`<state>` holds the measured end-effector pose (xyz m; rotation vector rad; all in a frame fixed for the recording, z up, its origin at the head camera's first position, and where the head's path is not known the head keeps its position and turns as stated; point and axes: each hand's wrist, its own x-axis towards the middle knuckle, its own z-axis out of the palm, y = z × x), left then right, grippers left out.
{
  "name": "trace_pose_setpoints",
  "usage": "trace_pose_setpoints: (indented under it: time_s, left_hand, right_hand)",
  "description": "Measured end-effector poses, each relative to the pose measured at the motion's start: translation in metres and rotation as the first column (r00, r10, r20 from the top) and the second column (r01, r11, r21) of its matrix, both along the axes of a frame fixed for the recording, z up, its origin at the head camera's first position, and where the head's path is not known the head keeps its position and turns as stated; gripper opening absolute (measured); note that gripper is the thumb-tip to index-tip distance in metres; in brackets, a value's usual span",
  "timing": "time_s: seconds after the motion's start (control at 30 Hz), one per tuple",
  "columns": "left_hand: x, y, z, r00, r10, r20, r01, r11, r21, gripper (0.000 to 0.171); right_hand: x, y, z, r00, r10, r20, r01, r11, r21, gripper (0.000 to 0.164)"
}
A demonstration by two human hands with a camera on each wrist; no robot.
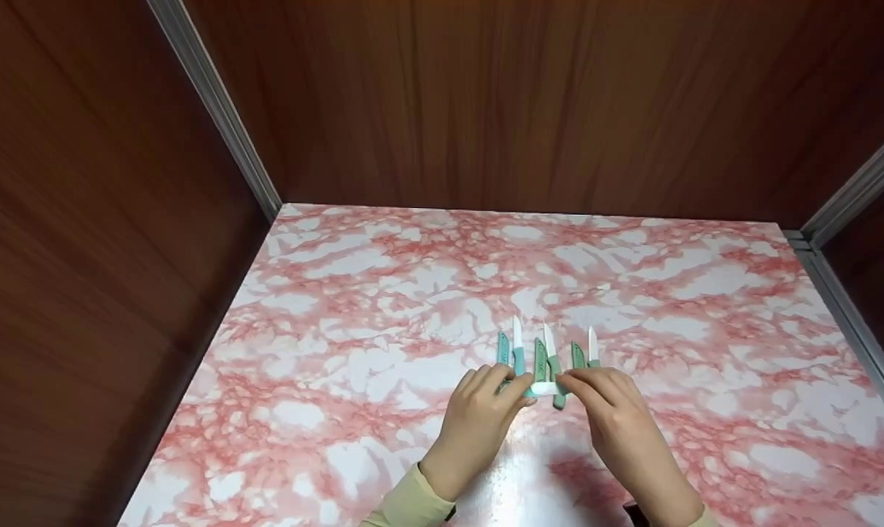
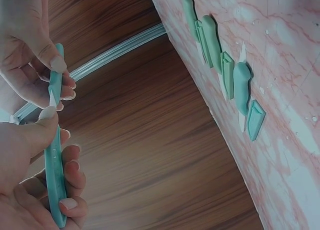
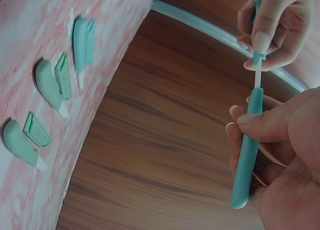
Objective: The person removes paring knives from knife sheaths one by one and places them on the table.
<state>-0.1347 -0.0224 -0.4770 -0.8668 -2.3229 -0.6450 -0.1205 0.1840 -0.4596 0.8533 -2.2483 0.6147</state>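
Note:
My right hand (image 1: 619, 413) grips the teal handle of a small paring knife (image 3: 246, 160), thumb on top. A teal blade sheath (image 2: 55, 182) is held by my left hand (image 1: 477, 416), between thumb and curled fingers. Between the hands a short length of white blade (image 1: 544, 389) shows; the tip side is hidden at the sheath. Knife and sheath are in line, raised off the table. Just beyond lie a teal knife (image 1: 518, 359), a green knife (image 1: 553, 364) and another green knife (image 1: 593, 344), their white blades bare.
Left of each lying knife is its own sheath: a teal sheath (image 1: 503, 348), a green sheath (image 1: 540, 355) and another green sheath (image 1: 577, 355). The table (image 1: 354, 329) has a red and white marbled top. Brown wood-grain panels (image 1: 486, 110) with metal edge strips enclose it.

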Motion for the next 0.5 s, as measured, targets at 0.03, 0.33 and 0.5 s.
trace_pose_setpoints:
  time_s: [0.03, 0.33, 0.5]
  left_hand:
    - [0.0, -0.0001, -0.0001, 1.0, -0.002, 0.003, 0.002, 1.0, 0.0, 0.025]
    - [-0.0007, -0.0015, -0.0004, 1.0, 0.002, -0.002, -0.002, 1.0, -0.01, 0.025]
    - [-0.0015, -0.0015, 0.0004, 1.0, -0.005, -0.005, 0.005, 1.0, -0.004, 0.025]
  right_hand:
    - [0.0, 0.0001, 0.0003, 1.0, 0.003, -0.001, -0.003, 1.0, -0.001, 0.044]
    - [-0.0007, 0.0016, 0.0021, 1.0, 0.001, -0.004, -0.001, 1.0, -0.003, 0.042]
    - [-0.0003, 0.0023, 0.002, 1.0, -0.004, 0.001, 0.004, 1.0, -0.003, 0.044]
